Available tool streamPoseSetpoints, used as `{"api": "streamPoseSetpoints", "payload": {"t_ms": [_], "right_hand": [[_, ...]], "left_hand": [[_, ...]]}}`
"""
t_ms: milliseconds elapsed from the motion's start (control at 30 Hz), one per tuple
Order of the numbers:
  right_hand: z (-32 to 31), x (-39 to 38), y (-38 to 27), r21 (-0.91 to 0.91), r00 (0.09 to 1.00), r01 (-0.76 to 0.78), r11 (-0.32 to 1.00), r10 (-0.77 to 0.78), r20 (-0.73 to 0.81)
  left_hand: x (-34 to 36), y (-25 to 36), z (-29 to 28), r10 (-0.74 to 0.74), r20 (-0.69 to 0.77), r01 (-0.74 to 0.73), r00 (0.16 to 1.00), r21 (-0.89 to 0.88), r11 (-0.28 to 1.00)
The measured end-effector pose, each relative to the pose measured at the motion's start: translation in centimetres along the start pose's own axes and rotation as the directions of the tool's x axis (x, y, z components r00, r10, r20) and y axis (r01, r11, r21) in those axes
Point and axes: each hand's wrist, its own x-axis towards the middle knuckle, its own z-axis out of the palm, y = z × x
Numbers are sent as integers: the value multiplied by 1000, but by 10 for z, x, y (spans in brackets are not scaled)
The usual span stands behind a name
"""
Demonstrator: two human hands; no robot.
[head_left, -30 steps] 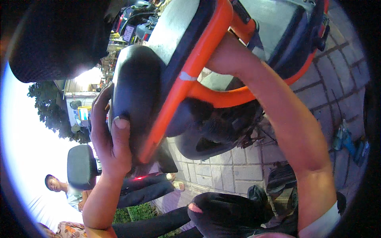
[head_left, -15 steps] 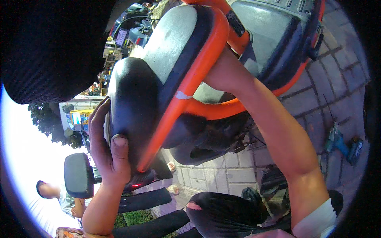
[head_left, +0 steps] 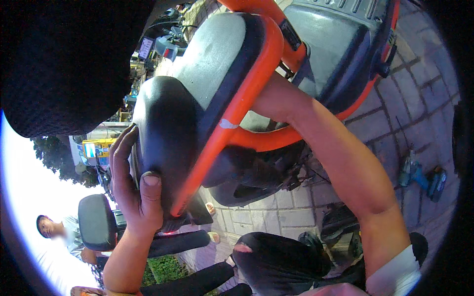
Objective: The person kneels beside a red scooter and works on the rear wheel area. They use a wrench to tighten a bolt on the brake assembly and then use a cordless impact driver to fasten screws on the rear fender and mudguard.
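Note:
A scooter's black padded seat (head_left: 165, 118) fills the middle of the view, with a broad grey-black seat section (head_left: 215, 59) beyond it. An orange tubular rail (head_left: 242, 98) runs along its side. My left hand (head_left: 133, 192) holds the near left end of the padded seat, its thumb on the side facing me and its fingers along the far edge. My right hand (head_left: 274, 101) reaches in beneath the orange rail, beside the seat's underside. Its fingers are hidden behind the rail, and whatever they touch cannot be seen.
The scooter's grey footboard (head_left: 326, 39) lies at the upper right. A teal power tool (head_left: 422, 177) rests on the paving (head_left: 385, 118) at far right. A black padded piece (head_left: 96, 222) stands left of my left wrist. Another person (head_left: 61, 232) is at lower left; parked scooters are behind.
The view has shifted slightly, and the seat and rail sit a little lower in it. Both hands keep nearly the same places on the scooter. The person at lower left has turned their head.

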Motion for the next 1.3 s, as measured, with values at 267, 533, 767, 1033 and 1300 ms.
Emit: {"api": "streamPoseSetpoints", "payload": {"t_ms": [267, 533, 767, 1033, 1300], "right_hand": [[0, -10, 3, -334, 989, 76, 939, -114, -97], [-1, -7, 13, -91, 999, -27, 995, 22, -49], [-17, -1, 36, -438, 969, 235, 868, -172, 179], [14, 2, 18, -278, 996, 80, 957, -65, 62], [-62, -6, -33, -370, 995, -62, 927, 31, -91]], "left_hand": [[-11, -15, 5, -6, -31, 4, 999, -61, 998], [-12, -8, 4, -57, -47, 50, 997, -132, 990], [-17, -6, 10, -108, -60, 94, 992, -204, 974], [-24, -14, 3, -138, -87, 125, 987, -149, 981], [1, 18, 6, 133, -125, -123, 983, 83, 989]]}}
